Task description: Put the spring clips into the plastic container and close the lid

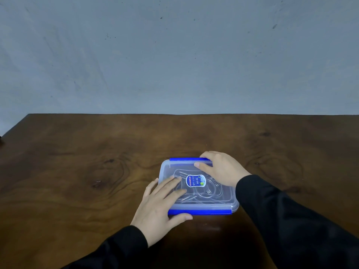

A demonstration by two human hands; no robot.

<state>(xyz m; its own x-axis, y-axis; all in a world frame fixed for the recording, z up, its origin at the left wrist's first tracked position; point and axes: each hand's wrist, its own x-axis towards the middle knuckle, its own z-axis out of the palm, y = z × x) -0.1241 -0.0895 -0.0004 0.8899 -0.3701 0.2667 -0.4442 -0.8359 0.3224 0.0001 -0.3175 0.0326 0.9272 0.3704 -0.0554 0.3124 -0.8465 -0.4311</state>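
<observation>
A clear plastic container with its lid on lies on the wooden table. A blue latch runs along its far edge and another along its near edge. A blue label sits in the middle of the lid. My left hand lies flat on the lid's left part, thumb against the near latch. My right hand grips the far right corner, fingers over the far latch and thumb on the lid. I cannot make out any spring clips through the cloudy lid.
The dark brown table runs wide to the left, right and back. A grey-blue wall rises behind its far edge. The table's left edge slants away at the far left. Black sleeves cover both my forearms.
</observation>
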